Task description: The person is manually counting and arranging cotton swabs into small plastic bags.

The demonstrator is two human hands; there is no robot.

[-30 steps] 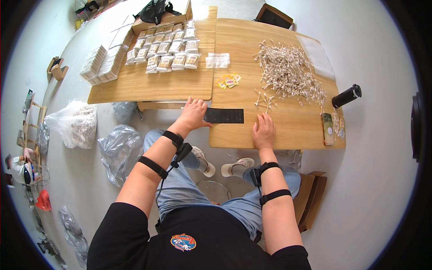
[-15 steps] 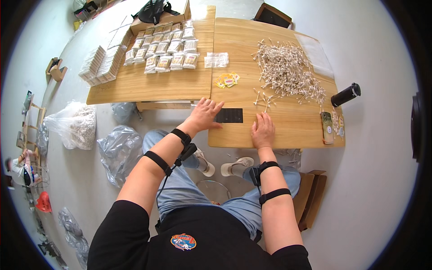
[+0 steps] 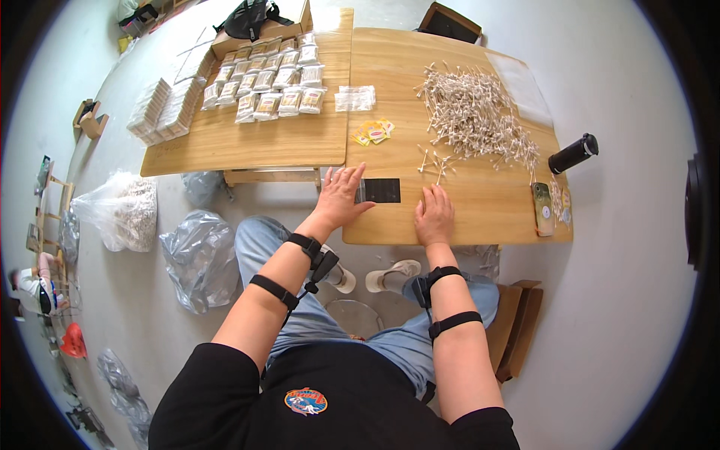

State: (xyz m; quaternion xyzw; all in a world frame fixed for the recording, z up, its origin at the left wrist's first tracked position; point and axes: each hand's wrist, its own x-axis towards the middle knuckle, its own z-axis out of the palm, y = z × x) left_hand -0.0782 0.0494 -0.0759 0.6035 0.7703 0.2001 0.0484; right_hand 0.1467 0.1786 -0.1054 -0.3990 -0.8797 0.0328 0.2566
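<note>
Head view, single entry. Item one: left hand [image 3: 341,196], lying flat with fingers spread on the near edge of the desk [image 3: 480,214], fingertips touching the left end of a small black rectangular sheet [image 3: 382,190]; its grip is open and closes on nothing. Item two: right hand [image 3: 433,216], palm down on the desk just right of the black sheet and apart from it, fingers loosely extended; its grip is also open and empty. Item three: the black sheet itself, lying flat near the front edge, between the two hands. Item four: a large heap of cotton swabs [image 3: 476,112] at the far right of the desk, with a few loose swabs [image 3: 433,159] straggling toward the hands. Item five: small yellow packets [image 3: 373,132] and a clear bag [image 3: 355,98] beyond the sheet. Item six: rows of filled small packs [image 3: 270,82] on the neighbouring desk at left, with white stacks [image 3: 161,111] beside them. Item seven: a black bottle [image 3: 573,154] and a phone [image 3: 543,209] at the right edge. I judge the step in hand to be steadying or positioning the black sheet before anything is picked up. The next move, as I read it, calls for a pinch on the sheet's thin edge, since it lies flush with the wood, or a reach forward to the loose swabs.
</note>
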